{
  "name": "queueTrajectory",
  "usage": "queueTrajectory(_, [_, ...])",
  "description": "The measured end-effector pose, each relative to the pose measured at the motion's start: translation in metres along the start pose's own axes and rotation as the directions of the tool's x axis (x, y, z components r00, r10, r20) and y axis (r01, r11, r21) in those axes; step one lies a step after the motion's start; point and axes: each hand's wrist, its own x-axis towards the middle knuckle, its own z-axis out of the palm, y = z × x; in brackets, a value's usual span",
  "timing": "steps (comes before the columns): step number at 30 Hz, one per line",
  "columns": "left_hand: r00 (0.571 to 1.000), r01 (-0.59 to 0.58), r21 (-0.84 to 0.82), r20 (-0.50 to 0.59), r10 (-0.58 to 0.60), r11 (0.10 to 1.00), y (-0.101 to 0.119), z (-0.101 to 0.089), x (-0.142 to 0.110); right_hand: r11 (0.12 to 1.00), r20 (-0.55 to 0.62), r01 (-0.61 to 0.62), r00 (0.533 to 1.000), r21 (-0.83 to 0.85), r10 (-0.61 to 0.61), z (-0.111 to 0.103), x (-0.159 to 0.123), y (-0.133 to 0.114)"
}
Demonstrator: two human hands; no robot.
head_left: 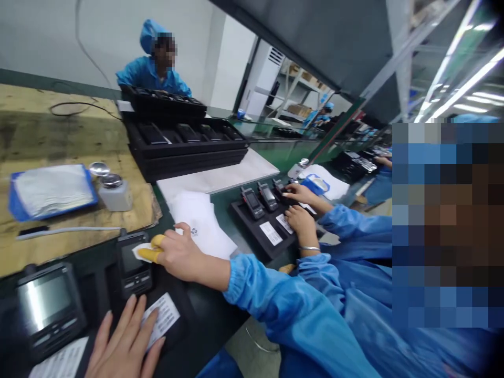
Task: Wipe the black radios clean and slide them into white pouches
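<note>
My right hand (pixel 179 254), with yellow finger cots on thumb and index finger, pinches a small white wipe (pixel 142 252). The wipe touches the screen of a black handheld device (pixel 136 275) seated in a black foam tray (pixel 189 323). My left hand (pixel 124 344) lies flat with its fingers spread, just below that device. Its fingers partly cover a white barcode label (pixel 167 314). To the left sits a second handheld device (pixel 49 310), its screen reflecting light, with another barcode label (pixel 63 362) below it.
A blue tray of white wipes (pixel 53 189), a dispenser bottle (pixel 114 194) and a brush (pixel 71 231) lie on the wooden board. White sheets (pixel 200 223) are beyond my right hand. Stacked black trays (pixel 189 149) stand behind. At right, a co-worker's hands (pixel 301 223) touch another device tray (pixel 252 233).
</note>
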Motion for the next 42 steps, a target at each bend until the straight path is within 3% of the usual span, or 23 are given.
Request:
queueTrajectory(2, [0.999,0.034,0.059,0.006,-0.034,0.998,0.011,-0.012,0.005,0.996,-0.059,0.065,0.996,0.054,-0.062,0.002,-0.013,-0.014])
queueTrajectory(4, [0.99,0.093,0.052,0.101,-0.098,0.994,0.022,-0.025,0.009,0.985,-0.126,0.126,0.986,0.115,-0.112,0.004,-0.029,-0.029])
queueTrajectory(7, [0.944,0.223,-0.031,0.257,-0.208,0.974,0.032,-0.043,0.012,0.961,-0.221,0.18,0.966,0.212,-0.132,0.003,-0.039,-0.038])
queueTrajectory(11, [0.913,0.354,-0.124,0.262,-0.313,0.927,0.035,-0.068,0.001,0.952,-0.312,0.178,0.945,0.247,-0.096,-0.005,-0.006,-0.043])
queueTrajectory(16, [0.902,0.361,0.06,0.232,-0.365,0.931,0.026,-0.09,-0.034,0.944,-0.287,0.291,0.928,0.156,-0.239,-0.004,0.056,-0.066])
queueTrajectory(21, [0.882,0.366,0.168,0.251,-0.399,0.915,0.019,-0.091,-0.046,0.944,-0.234,0.311,0.931,0.108,-0.28,0.015,0.087,-0.087])
queueTrajectory(30, [0.889,0.391,0.219,0.16,-0.429,0.894,0.026,-0.082,-0.048,0.843,-0.186,0.493,0.868,0.216,-0.46,0.005,0.034,-0.097])
queueTrajectory(37, [0.88,0.405,0.203,0.18,-0.44,0.892,0.026,-0.081,-0.048,0.935,-0.191,0.346,0.926,0.076,-0.326,0.017,0.08,-0.096])
queueTrajectory(39, [0.872,0.413,0.195,0.195,-0.448,0.889,0.026,-0.08,-0.049,0.913,-0.162,0.397,0.911,0.099,-0.378,0.016,0.073,-0.101])
queueTrajectory(42, [0.872,0.411,0.188,0.205,-0.445,0.892,0.026,-0.079,-0.05,0.831,-0.157,0.534,0.844,0.159,-0.512,0.009,0.051,-0.107])
